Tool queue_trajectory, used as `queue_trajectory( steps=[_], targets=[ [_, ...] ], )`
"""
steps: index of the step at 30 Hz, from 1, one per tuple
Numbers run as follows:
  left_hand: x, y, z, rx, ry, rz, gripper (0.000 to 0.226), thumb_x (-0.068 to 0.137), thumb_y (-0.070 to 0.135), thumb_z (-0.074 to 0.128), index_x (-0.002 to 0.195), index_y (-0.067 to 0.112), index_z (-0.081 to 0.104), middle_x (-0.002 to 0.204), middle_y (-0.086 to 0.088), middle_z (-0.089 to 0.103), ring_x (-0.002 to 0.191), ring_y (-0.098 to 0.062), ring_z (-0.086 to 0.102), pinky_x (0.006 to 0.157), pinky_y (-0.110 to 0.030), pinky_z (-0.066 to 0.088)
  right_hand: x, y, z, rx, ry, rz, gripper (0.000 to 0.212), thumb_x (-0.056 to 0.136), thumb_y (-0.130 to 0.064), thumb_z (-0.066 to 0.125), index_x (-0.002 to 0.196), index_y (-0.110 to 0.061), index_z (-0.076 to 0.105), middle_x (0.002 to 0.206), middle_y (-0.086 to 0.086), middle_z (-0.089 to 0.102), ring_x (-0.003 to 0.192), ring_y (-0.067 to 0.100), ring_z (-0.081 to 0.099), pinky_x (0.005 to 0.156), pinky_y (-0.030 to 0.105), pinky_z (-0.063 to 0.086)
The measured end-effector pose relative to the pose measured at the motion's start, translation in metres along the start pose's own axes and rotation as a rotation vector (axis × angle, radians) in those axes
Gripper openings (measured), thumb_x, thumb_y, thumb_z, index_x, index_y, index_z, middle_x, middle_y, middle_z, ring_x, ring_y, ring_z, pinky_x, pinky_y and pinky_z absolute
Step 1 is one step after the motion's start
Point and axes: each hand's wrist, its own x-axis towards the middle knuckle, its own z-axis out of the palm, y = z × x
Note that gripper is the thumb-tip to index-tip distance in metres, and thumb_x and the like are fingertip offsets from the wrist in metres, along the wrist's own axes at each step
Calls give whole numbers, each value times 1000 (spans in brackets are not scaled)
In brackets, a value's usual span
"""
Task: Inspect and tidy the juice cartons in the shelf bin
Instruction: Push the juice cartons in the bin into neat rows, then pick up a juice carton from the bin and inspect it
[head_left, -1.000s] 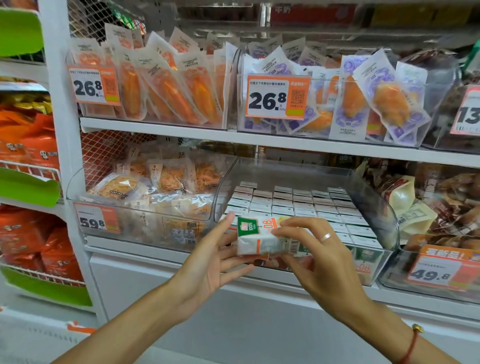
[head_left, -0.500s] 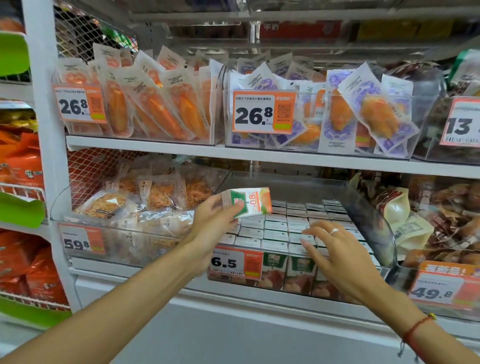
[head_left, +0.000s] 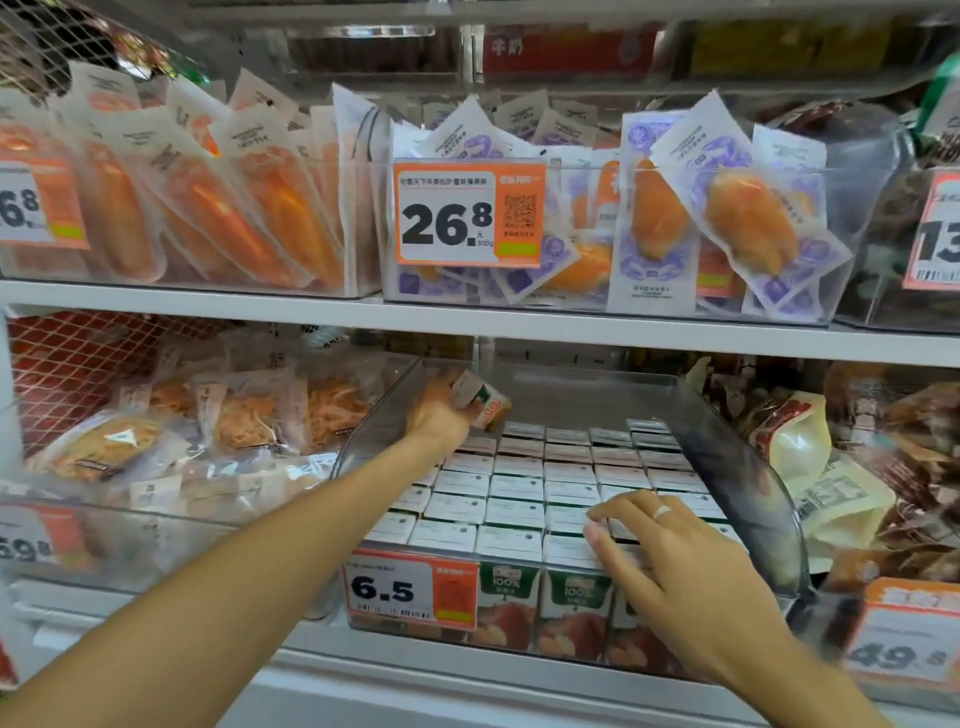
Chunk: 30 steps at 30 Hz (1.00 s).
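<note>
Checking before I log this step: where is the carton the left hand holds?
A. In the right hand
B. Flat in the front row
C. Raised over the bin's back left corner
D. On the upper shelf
C: the left hand grips the carton tilted above the back-left rows of the bin.

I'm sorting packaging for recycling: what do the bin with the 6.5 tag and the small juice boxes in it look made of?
The bin: clear rigid plastic, glossy; the cartons show through its walls, which catch glare. The juice cartons: apparently coated paperboard, with folded flat tops, sharp edges and printed faces. The one in the left hand looks alike, though blurred.
</note>
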Motion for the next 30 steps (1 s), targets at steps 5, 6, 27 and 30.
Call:
queue_trajectory(
  steps=[5, 6, 27, 30],
  targets=[
    [15, -1, -17, 378, -188, 183, 54, 96, 16, 59, 147, 13, 39, 151, -11, 40, 136, -28, 40, 106, -28, 31, 0, 0, 2, -10, 21, 5, 66, 85, -70, 0, 119, -45, 51, 117, -27, 50, 108, -3, 45, 63, 15, 27],
    [17, 0, -20, 446, -226, 202, 55, 96, 15, 59, 147, 14, 39, 152, -10, 39, 137, -27, 39, 103, -24, 31, -1, 0, 2, -9, 22, 8, 65, 85, -69, 1, 118, -45, 51, 117, -27, 50, 107, -2, 45, 64, 16, 27],
    [27, -15, -6, 714, -403, 306, 40, 106, 12, 34, 137, 24, 56, 149, -1, 46, 125, -22, 50, 95, -24, 40, -5, -5, 0, -37, 49, 28, 59, 91, -66, 4, 113, -45, 54, 112, -26, 55, 102, -1, 51, 53, 8, 24],
    [25, -16, -7, 759, -422, 289, 45, 105, 9, 33, 142, 28, 48, 153, -1, 40, 124, -23, 49, 88, -23, 40, -4, -4, 0, -45, 43, 33, 60, 89, -67, 2, 115, -45, 53, 113, -26, 54, 104, -1, 50, 53, 12, 25]
  ],
)
